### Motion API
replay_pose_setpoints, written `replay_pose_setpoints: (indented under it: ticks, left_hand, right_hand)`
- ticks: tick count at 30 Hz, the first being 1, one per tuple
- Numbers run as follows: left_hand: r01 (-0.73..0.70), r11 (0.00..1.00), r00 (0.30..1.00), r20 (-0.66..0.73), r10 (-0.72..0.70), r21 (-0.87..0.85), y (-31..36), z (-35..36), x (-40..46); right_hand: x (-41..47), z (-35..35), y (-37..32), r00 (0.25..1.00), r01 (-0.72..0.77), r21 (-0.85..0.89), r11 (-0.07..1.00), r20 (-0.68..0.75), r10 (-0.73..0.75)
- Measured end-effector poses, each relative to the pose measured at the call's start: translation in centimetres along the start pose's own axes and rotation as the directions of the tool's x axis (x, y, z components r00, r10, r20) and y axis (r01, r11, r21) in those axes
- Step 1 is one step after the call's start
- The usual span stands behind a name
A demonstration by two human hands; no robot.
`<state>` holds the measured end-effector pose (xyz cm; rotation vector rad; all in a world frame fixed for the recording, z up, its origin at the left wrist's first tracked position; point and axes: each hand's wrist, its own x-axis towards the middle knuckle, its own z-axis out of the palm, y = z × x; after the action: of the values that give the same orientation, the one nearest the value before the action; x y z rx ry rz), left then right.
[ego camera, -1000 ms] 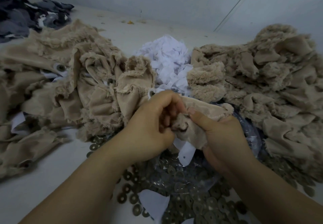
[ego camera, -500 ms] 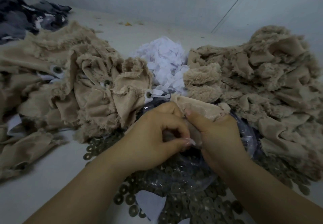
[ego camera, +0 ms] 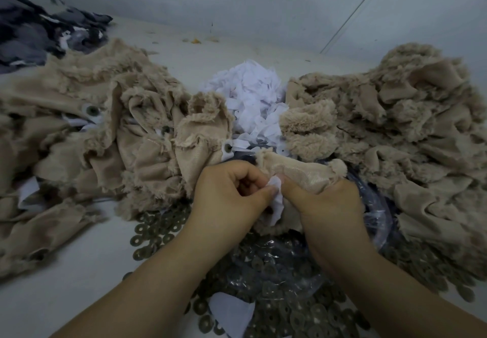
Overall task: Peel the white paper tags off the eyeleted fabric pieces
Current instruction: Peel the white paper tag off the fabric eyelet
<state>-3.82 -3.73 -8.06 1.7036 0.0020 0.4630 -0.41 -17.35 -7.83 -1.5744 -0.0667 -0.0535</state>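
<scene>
Left hand [ego camera: 232,192] pinches paper tag [ego camera: 275,198]; right hand [ego camera: 324,206] grips fabric piece [ego camera: 297,170].

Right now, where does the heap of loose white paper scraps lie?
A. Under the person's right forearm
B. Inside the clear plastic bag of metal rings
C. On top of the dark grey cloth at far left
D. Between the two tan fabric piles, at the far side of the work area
D: the heap of white paper scraps sits between the left tan fabric pile and the right tan fabric pile, beyond both hands.
</scene>
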Motion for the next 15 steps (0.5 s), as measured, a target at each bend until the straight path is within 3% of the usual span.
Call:
replay_pose_setpoints:
  ticks: [8, 15]
  left_hand:
    - [0.08, 0.996, 0.997, -0.014, -0.081, -0.036, 0.1, 0.01, 0.01]
    - [0.096, 0.995, 0.995, 0.013, -0.096, -0.014, 0.01, -0.25, 0.07]
  right_hand:
    - [0.44, -0.2, 0.54, 0.993, 0.007, 0.043, 0.999, 0.114, -0.012]
    - [0.35, -0.19, 0.38, 0.996, -0.037, 0.08, 0.996, 0.086, 0.03]
